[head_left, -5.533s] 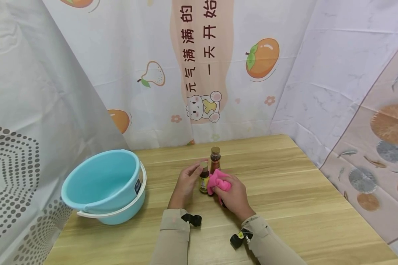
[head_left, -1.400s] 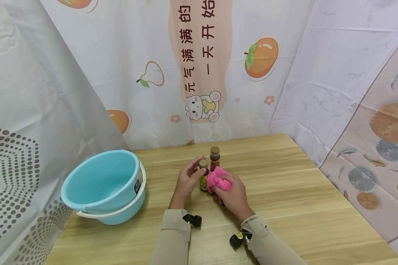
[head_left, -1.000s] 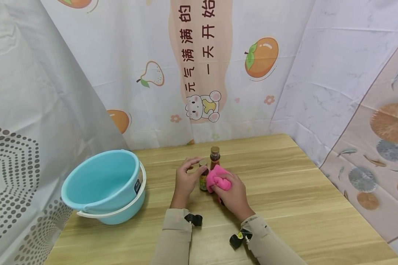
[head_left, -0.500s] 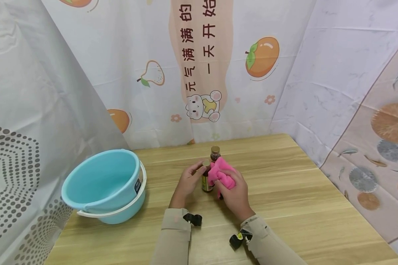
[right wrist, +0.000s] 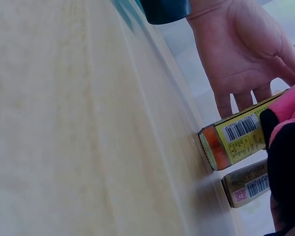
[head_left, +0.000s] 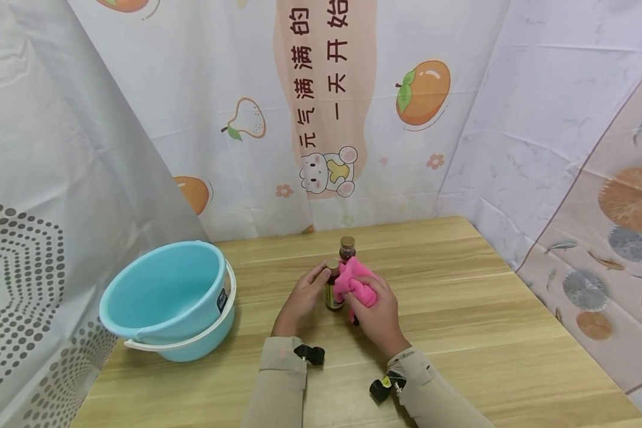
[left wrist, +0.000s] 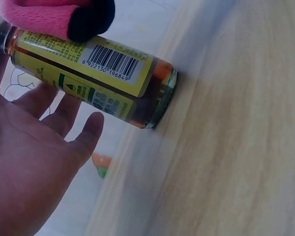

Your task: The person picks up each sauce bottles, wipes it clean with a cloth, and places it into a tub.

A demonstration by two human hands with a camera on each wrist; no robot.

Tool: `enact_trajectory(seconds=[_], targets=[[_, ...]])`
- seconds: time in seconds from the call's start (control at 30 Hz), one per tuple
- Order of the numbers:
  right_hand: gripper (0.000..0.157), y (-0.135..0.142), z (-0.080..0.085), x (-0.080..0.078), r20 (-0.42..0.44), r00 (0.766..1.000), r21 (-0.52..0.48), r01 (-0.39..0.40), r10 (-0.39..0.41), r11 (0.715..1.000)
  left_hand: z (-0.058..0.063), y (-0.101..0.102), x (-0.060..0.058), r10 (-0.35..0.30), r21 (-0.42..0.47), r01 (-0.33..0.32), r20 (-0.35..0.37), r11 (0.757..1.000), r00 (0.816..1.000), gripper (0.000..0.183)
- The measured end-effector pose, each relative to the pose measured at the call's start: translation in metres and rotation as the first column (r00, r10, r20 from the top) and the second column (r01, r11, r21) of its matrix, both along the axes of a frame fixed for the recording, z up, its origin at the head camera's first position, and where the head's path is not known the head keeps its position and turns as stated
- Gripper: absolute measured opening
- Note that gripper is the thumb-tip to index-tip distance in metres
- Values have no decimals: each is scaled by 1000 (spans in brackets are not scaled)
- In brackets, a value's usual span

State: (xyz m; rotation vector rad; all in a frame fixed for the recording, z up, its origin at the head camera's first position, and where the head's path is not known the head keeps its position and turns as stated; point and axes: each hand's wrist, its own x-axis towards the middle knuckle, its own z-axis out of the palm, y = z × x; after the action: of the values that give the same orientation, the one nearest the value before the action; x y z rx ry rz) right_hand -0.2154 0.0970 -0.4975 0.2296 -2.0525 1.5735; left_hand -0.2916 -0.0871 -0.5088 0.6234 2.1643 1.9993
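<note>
A small glass bottle (head_left: 331, 295) with a yellow label stands upright on the table. My left hand (head_left: 299, 298) holds it near its cap with thumb and fingers; in the left wrist view the fingers lie behind the bottle and a barcode faces the camera. My right hand (head_left: 381, 314) grips a bunched pink cloth (head_left: 359, 286) with black parts, pressed against the bottle's upper side. Just behind stands a second bottle (head_left: 347, 248) with a gold cap, its lower part hidden by the cloth; its base (right wrist: 238, 191) shows in the right wrist view.
A light blue bucket (head_left: 205, 315) with a white handle stands at the left of the wooden table (head_left: 476, 345). Printed curtains (head_left: 246, 196) hang behind the table and along both sides.
The left fingers loosened from the yellow-label bottle, then came back round its top. That bottle has shifted slightly right and turned. The right hand's cloth rose a little along it.
</note>
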Motion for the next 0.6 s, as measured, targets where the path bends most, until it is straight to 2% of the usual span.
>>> enact_trajectory(seconds=[0.17, 0.4, 0.5, 0.6], targets=[[26, 6, -24, -15, 49, 999, 32, 0, -1, 999, 0, -1, 0, -4, -6, 4, 6, 1000, 1000, 58], [22, 9, -33, -21, 136, 990, 117, 8, -25, 993, 2, -1, 3, 15, -5, -15, 56, 1000, 998, 64], [21, 10, -33, -21, 175, 984, 145, 10, -36, 989, 5, 1, 4, -1, 30, 1, 13, 1000, 1000, 60], [20, 10, -32, -20, 208, 977, 172, 9, -45, 985, 8, 4, 5, 33, 23, -31, -73, 999, 997, 52]])
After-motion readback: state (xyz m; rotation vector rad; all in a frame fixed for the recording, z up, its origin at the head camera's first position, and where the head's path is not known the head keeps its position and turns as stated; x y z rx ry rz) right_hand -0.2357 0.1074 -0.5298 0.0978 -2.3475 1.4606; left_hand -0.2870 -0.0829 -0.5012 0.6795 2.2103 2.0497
